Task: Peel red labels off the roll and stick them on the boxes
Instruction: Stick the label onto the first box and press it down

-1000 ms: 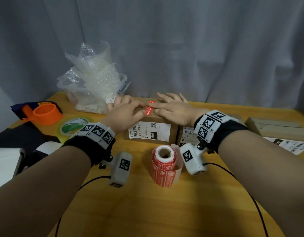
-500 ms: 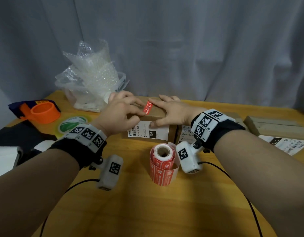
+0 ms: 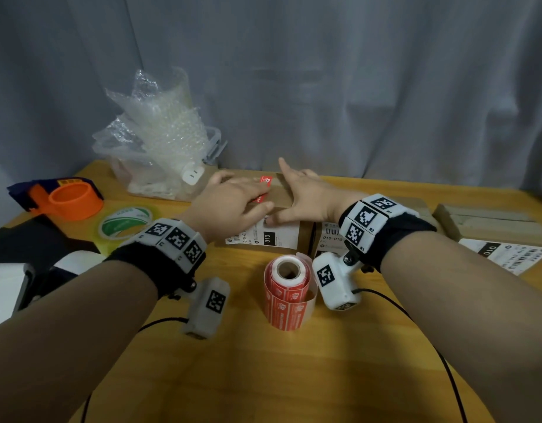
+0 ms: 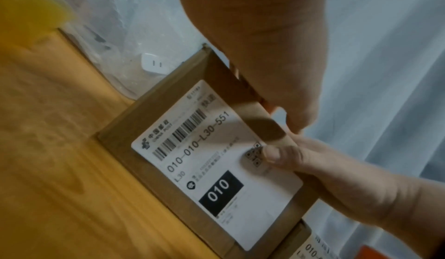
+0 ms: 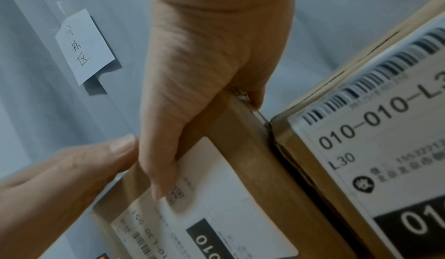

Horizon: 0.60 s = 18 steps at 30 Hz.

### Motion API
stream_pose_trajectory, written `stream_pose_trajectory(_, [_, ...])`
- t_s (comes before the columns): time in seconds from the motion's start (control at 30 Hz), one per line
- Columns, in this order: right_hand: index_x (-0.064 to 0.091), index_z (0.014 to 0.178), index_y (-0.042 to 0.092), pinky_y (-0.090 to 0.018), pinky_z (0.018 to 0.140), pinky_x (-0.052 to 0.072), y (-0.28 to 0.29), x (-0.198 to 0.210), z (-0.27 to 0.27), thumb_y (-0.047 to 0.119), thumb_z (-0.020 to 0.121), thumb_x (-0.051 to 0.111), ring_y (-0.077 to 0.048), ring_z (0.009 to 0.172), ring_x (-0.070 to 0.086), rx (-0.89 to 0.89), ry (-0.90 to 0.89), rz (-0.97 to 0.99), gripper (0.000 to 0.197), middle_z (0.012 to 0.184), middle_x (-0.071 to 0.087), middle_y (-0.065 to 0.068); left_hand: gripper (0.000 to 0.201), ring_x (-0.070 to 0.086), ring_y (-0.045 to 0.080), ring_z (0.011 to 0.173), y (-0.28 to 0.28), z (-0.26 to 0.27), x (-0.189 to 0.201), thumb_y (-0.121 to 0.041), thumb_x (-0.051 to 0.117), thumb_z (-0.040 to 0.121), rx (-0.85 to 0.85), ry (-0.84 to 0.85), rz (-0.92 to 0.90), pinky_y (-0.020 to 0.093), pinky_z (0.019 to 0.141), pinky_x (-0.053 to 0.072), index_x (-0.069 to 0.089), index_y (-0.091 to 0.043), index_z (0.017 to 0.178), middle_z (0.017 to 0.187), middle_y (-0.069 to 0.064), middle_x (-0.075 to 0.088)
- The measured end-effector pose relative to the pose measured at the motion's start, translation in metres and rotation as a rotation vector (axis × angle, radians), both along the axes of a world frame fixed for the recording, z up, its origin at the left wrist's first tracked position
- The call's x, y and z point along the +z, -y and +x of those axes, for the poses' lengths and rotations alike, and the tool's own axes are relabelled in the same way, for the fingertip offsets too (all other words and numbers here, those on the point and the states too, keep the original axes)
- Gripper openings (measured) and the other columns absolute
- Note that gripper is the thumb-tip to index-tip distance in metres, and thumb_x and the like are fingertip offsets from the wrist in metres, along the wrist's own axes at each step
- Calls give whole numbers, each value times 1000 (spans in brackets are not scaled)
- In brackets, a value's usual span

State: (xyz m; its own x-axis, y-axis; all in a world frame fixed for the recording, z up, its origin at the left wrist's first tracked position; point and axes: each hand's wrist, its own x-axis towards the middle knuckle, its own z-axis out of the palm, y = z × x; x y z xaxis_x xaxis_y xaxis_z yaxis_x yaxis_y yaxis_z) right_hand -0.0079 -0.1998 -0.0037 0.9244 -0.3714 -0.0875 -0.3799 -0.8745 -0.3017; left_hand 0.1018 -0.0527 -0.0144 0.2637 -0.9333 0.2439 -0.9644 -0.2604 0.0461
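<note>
A brown cardboard box (image 3: 283, 195) with a white shipping label (image 3: 263, 239) on its front stands at the table's middle. A red label (image 3: 266, 180) lies on its top. My left hand (image 3: 233, 203) rests flat over the top with straight fingers and covers the label's near half. My right hand (image 3: 303, 196) lies on the box's right part with fingers spread, its thumb (image 4: 284, 152) pressing the front face (image 5: 240, 149). The roll of red labels (image 3: 286, 296) stands upright on the table in front of the box, between my wrists.
A second labelled box (image 3: 330, 236) touches the first on its right; a third box (image 3: 489, 221) lies far right with a loose shipping label (image 3: 507, 254). Bubble wrap (image 3: 160, 141), an orange tape dispenser (image 3: 71, 199) and a tape roll (image 3: 125, 222) sit at the left.
My left hand has gone from curled beside the red label to lying flat over it. The right hand's fingers have spread out on the box top.
</note>
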Motion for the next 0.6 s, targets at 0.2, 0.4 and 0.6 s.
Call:
stream_pose_trajectory(0.2, [-21,147,15,-33,115,19,1,1,-1,59,66,72,-27,144,13,-6,15,54,130,155,24,-9,87,8,12,147,26,8,9,-76,21,80,81,52,306,52,117,-2,14,-24,149,159,-9,17])
stream_pose_trajectory(0.4, [-21,146,14,-33,114,19,0,0,0,58,65,73,-28,144,13,-17,21,68,132,155,25,-10,106,-4,15,148,33,8,12,-85,10,65,106,-13,388,57,116,-5,3,-22,150,161,-5,3])
stream_pose_trajectory(0.6, [-19,147,20,-36,113,23,2,-3,1,63,61,71,-27,143,15,-40,29,82,132,151,30,-14,111,8,23,146,9,12,13,-89,6,60,153,57,296,52,117,1,25,-23,147,157,0,23])
